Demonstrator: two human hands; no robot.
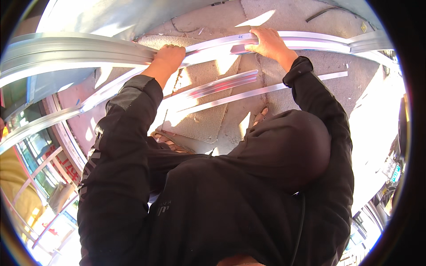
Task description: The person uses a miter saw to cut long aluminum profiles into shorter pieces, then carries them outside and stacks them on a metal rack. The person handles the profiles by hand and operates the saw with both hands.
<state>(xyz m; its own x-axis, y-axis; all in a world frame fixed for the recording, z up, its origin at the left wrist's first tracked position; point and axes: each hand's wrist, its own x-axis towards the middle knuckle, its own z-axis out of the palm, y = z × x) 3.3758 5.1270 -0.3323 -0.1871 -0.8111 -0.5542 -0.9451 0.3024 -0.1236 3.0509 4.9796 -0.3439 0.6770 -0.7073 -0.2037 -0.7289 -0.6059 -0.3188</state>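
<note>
A long silver aluminium profile (pixel 215 44) runs left to right in front of me, with a small handwritten mark on its top. My right hand (pixel 270 43) grips it, fingers over the far edge and thumb on the near side. My left hand (pixel 170 58) is closed around the metal farther left, where the end of a wider ribbed aluminium profile (pixel 75 52) meets the long one. Its fingertips are hidden, so I cannot tell whether it holds one profile or both.
Below the profile, shorter aluminium strips (pixel 266 89) lie near a piece of beige carpet (pixel 206 115) on the concrete floor (pixel 275 104). My sandalled feet stand close by. A metal rail (pixel 40 124) crosses at left, above framed glass panels. A dark strip (pixel 320 13) lies at the far right.
</note>
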